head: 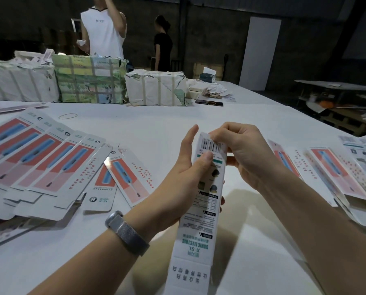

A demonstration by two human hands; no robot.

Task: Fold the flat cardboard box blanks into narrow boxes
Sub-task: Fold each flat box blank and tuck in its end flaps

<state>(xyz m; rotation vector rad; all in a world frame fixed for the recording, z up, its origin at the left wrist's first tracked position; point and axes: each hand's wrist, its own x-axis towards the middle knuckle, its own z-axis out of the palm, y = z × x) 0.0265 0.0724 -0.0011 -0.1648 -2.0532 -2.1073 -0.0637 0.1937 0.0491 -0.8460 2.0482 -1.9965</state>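
I hold a narrow white box (201, 213) upright over the white table (148, 124); its printed back with a barcode faces me, and the near flap hangs open at the bottom. My left hand (184, 177) grips its middle from the left, thumb on the front panel. My right hand (239, 154) pinches the top end by the barcode with curled fingers. A fan of flat blanks (41, 167) with red and blue prints lies to the left. More flat blanks (335, 173) lie to the right.
Wrapped paper bundles (88, 79) stand in a row along the far side of the table. A rubber band (67, 116) lies on the table and a dark phone (208, 102) sits near the bundles. Two people (105, 28) stand behind them.
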